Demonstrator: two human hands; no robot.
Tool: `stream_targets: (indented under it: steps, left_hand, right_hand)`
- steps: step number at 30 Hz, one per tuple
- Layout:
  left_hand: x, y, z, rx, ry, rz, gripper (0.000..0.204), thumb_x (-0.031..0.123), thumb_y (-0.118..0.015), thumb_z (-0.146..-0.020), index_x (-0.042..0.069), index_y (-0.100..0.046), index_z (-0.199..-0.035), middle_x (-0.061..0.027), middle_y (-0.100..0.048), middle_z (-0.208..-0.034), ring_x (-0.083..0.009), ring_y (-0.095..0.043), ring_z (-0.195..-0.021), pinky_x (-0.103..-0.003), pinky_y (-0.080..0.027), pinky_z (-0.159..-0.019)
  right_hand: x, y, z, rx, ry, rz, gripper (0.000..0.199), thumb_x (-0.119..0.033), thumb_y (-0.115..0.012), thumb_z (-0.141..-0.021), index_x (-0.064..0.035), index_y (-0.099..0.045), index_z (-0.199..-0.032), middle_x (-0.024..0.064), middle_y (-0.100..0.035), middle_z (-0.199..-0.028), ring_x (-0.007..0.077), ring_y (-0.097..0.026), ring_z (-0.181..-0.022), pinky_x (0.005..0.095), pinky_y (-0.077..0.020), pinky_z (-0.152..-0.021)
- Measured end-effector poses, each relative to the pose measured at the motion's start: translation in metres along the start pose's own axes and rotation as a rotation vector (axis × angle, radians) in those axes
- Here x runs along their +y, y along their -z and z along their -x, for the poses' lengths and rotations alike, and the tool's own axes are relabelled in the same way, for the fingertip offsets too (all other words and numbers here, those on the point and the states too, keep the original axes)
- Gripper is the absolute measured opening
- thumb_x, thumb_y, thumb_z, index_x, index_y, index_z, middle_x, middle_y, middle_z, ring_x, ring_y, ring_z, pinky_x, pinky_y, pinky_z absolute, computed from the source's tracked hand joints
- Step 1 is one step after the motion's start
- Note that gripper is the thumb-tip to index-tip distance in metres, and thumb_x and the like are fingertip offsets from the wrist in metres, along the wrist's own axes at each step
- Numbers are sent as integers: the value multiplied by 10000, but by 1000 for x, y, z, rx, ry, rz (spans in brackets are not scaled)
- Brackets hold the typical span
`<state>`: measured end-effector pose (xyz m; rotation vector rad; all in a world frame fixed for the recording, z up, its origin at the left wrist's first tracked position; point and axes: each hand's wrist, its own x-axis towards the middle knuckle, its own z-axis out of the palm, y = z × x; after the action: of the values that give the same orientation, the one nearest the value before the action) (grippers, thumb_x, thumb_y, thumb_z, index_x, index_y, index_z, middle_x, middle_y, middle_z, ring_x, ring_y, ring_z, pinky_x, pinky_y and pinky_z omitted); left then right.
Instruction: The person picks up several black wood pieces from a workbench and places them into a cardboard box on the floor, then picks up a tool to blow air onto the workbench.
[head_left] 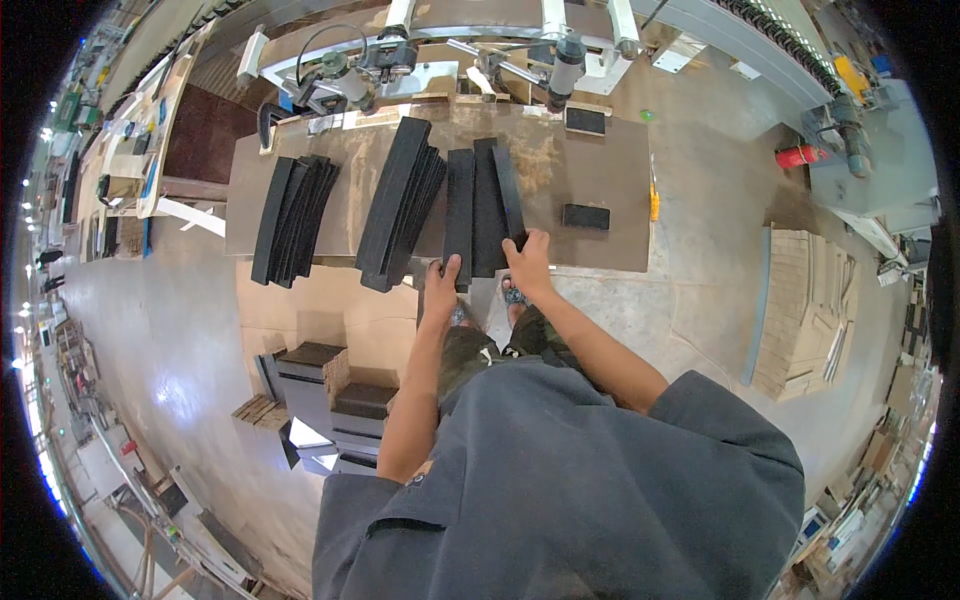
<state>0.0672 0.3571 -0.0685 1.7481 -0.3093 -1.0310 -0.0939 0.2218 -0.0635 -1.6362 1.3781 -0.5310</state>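
Observation:
Three long black strips lie fanned side by side on the brown worktable (625,175), their near ends at its front edge. My left hand (441,284) is closed on the near end of the left strip (459,205), thumb on top. With its fingers wrapped round the near end, my right hand (528,262) grips the right strip (509,190), which looks turned on edge. Between them, the middle strip (487,215) lies flatter. Left of my hands stand two leaning rows of similar black strips, a nearer row (400,205) and a farther row (290,220).
Short black blocks lie on the table's right side (586,217) and back right (585,121). Machine clamps (565,75) line the far edge. Stacked dark panels (315,365) stand on cardboard at lower left. A pallet-like cardboard stack (800,310) sits on the floor at right.

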Motion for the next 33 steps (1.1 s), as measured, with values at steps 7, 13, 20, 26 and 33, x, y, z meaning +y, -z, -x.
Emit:
stream_targets:
  steps: [7,13,20,26,33]
  left_hand:
    - [8,2,6,16,-56,-59,607,511,-667,-1074,-55,-645,-1292,-190,-723,-1203,-271,-662,-1110,-398,-498,-1002]
    - [26,-7,19,1,8,-55,590,501,-655,-1086,-55,-640,-1283,-179,-720,-1142,-262,-662,-1053,-404,-510,-964]
    - [31,-31,14,-15,-64,-25,611,518,-663,-1080,-47,-628,-1309,-166,-689,-1143,-239,-634,-1060,-392,-505,-962]
    - [45,-33,10,-23,-139,-170,622,512,-658,-1078,-24,-607,-1390,-220,-673,-1206,-337,-649,-1113,-443,-500,-995]
    - [93,-34,21,-52,-374,-1028,815,548,-672,-1032,-5,-459,-1592,-320,-536,-1476,-509,-526,-1349,-520,-412,-1168]
  right_hand:
    - [6,-7,-3,121,28,9,577,-302,-781,-929,81,-552,-1294,278,-519,-1262,464,-572,-1133,499,-483,-1018]
    - [3,-6,-3,67,-23,11,715,-362,-811,-922,93,-491,-1373,316,-499,-1338,519,-570,-1173,545,-492,-1027]
    - [-3,-10,-6,-51,-21,-109,631,-332,-825,-955,35,-535,-1378,259,-520,-1353,440,-586,-1228,511,-494,-1058]
    - [-7,-19,-23,-67,-219,-583,758,-495,-746,-1003,37,-501,-1483,217,-528,-1473,351,-582,-1308,460,-471,-1111]
    - [-36,-20,-39,-331,-431,-748,918,-633,-731,-972,15,-445,-1556,153,-608,-1393,273,-595,-1235,450,-456,-1092]
